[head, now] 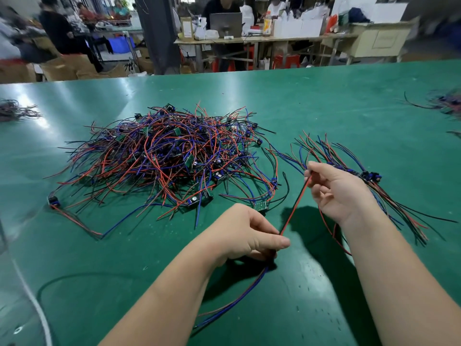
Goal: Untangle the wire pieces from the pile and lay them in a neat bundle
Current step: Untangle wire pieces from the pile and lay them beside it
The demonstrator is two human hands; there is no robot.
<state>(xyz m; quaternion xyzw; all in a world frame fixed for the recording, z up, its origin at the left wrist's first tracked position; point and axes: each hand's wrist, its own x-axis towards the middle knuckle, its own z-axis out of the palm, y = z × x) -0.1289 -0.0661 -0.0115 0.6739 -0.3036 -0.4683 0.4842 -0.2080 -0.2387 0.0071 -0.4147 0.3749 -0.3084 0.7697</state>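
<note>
**A:** What's the step in hand, would you say?

**B:** Straightening one freed wire piece before it joins the rest. Its red wire [295, 206] runs taut between the two hands. I'd draw it slowly through the fingers without jerking, so nothing snags. Then I'd lay it parallel to the sorted ones, with its plug end beside theirs.

**A:** How is the left hand set?

**B:** The left hand [249, 236] is curled, with thumb and fingers pinching the lower end of the red wire. Blue wires [237, 300] trail out beneath it toward the person and lie on the green tabletop [324, 108]. I cannot tell whether a small board sits inside the palm.

**A:** And the right?

**B:** The right hand [336, 193] is beyond the left hand and to its right. It is curled too, and its fingertips [313, 169] nip the upper end of the same wire. A slack red loop hangs below its wrist.

**A:** Where do the pile and the bundle lie?

**B:** The pile [162, 158] lies beyond the left hand and apart from it. It is a big tangle of red, blue and black strands with little green boards, so most of the job looks undone. The bundle [361, 176] lies just behind the right hand, with its dark plugs gathered together and its strands fanning out both ways.
</note>
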